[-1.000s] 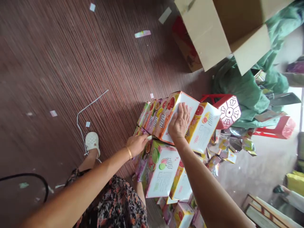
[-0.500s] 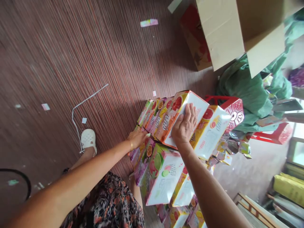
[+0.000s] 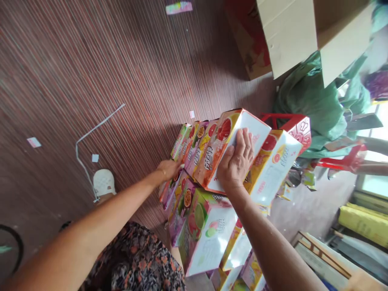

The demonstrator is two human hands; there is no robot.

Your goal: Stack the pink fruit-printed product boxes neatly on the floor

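Note:
Rows of colourful cartons with fruit pictures stand in stacked layers in front of me. My right hand [image 3: 237, 163] lies flat, fingers stretched, on the white side of an orange grapefruit carton [image 3: 211, 159] in the upper row. At the far left end of that row, my left hand [image 3: 170, 169] is closed against the small cartons [image 3: 182, 141], its thumb showing and its other fingers mostly hidden. Below, a green lime carton [image 3: 209, 230] faces me. A yellow grapefruit carton [image 3: 273, 167] stands right of my right hand.
An open cardboard box [image 3: 287, 36] stands at the upper right, near a green sack [image 3: 309, 93] and a red plastic stool [image 3: 298, 129]. Paper scraps and a white strap [image 3: 100, 123] lie on the striped floor. Yellow bundles [image 3: 363, 224] are at the right.
The view has shifted a little, so floor scraps appear farther left. Both hands stay against the cartons, and the right palm remains on the orange one.

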